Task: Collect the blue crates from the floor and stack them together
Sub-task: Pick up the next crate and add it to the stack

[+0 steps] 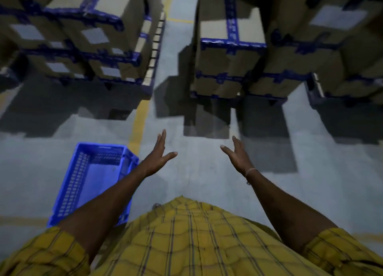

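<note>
On concrete floor (199, 172), L of yellow line (139, 122): one blue crate (91, 178), upright, open top, partly behind L forearm. L hand (158, 157) & R hand (238, 155) outstretched, fingers straight, spread, holding nothing. Strapped cartons (228, 47) ahead

Both hands (158, 154) (238, 157) empty, outstretched; blue crate (91, 180) on floor (196, 172) left.
</note>
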